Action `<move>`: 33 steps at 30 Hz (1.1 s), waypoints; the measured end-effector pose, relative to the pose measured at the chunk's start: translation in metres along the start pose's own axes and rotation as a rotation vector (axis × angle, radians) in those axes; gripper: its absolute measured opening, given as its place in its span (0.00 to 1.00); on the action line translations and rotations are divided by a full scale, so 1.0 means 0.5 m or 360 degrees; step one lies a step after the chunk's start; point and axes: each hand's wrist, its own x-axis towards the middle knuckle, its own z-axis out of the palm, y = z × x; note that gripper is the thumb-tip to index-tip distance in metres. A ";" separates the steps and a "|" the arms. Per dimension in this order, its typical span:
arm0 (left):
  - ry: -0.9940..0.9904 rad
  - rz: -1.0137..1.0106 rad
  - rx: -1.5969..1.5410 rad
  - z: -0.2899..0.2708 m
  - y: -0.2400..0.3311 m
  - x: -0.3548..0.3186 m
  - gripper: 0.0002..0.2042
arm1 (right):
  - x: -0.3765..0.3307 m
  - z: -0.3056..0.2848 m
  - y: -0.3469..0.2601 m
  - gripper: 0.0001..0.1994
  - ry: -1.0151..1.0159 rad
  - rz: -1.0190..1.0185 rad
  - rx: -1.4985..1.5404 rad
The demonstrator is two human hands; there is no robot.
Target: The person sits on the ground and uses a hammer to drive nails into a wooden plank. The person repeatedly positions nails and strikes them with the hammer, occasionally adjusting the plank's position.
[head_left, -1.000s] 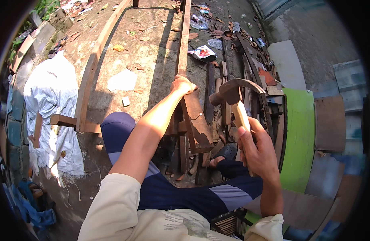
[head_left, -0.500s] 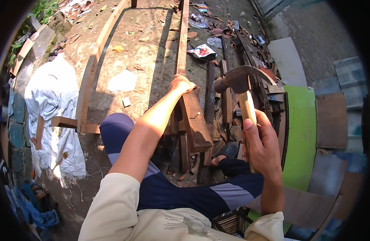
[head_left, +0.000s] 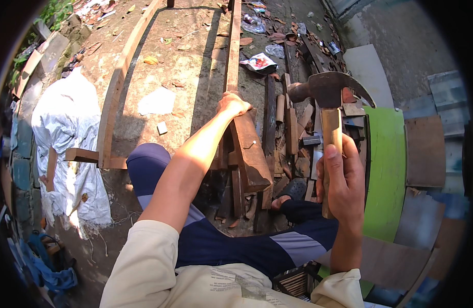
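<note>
Left arm [head_left: 187, 167] stretched forward, left fingers [head_left: 240, 106] bent; right forearm [head_left: 348, 249] raised, right fingers [head_left: 352, 152] curled.

Harsh sunlight falls from above, its source out of view, brightening the ground [head_left: 187, 74], where hard-edged dark strips lie between the two wooden beams [head_left: 118, 77]. The white cloth [head_left: 67, 115] and the paper scrap [head_left: 157, 101] wash out almost to plain white. Glare strikes the left forearm [head_left: 196, 154], while the right hand [head_left: 344, 190] and hammer [head_left: 326, 86] sit in shade, fairly sharp. The green board [head_left: 385, 185] bends with the fisheye; the far-right edge looks soft, and black rounds off the corners.
</note>
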 end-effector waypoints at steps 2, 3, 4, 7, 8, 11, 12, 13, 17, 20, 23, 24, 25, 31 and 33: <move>0.0014 -0.0012 0.0015 0.000 -0.001 0.002 0.58 | -0.003 0.018 0.013 0.18 0.0089 -0.0118 0.0144; 0.0002 -0.0008 0.0015 0.002 0.002 0.002 0.58 | -0.012 0.041 0.020 0.17 0.0128 -0.0144 0.0116; -0.0011 -0.0005 0.0014 0.006 0.006 0.002 0.58 | -0.019 0.056 0.036 0.17 0.0166 -0.0172 0.0086; 0.0027 0.0016 0.0015 0.006 0.001 0.003 0.55 | -0.009 0.038 0.092 0.18 -0.0423 -0.0081 -0.0858; 0.0039 0.0041 0.0022 0.009 0.000 0.000 0.55 | -0.004 0.032 0.059 0.20 -0.0575 0.0187 -0.0901; 0.0063 0.0043 0.0044 0.001 -0.003 -0.003 0.54 | 0.007 0.008 0.010 0.20 -0.0401 0.0369 -0.0304; 0.0058 0.0034 0.0033 0.000 -0.004 -0.004 0.54 | 0.001 0.007 0.004 0.19 -0.0264 0.0268 -0.0130; 0.0061 0.0038 0.0030 0.001 -0.004 -0.006 0.54 | -0.003 0.004 0.001 0.18 -0.0137 0.0147 0.0004; 0.0068 0.0056 0.0007 0.009 0.002 0.000 0.54 | -0.005 0.039 0.048 0.16 0.0129 -0.0155 0.0170; 0.0074 0.0040 0.0004 0.009 0.006 -0.001 0.54 | -0.002 0.019 0.091 0.18 -0.0497 -0.0088 -0.0843; 0.0057 0.0051 0.0019 0.008 -0.006 -0.003 0.53 | 0.005 0.012 0.028 0.16 -0.0496 0.0528 -0.0516; 0.0047 0.0063 0.0018 0.007 -0.008 -0.003 0.53 | 0.005 0.003 0.018 0.18 -0.0421 0.0443 -0.0416; 0.0060 0.0054 0.0010 0.006 -0.007 -0.002 0.53 | 0.004 -0.004 0.009 0.18 -0.0301 0.0315 -0.0300; 0.0086 0.0044 0.0037 0.007 -0.004 0.000 0.54 | -0.013 0.034 0.021 0.19 0.0149 -0.0221 0.0150; 0.0080 0.0066 0.0022 0.018 0.008 -0.003 0.54 | -0.019 0.041 0.083 0.17 -0.0103 -0.0176 -0.0385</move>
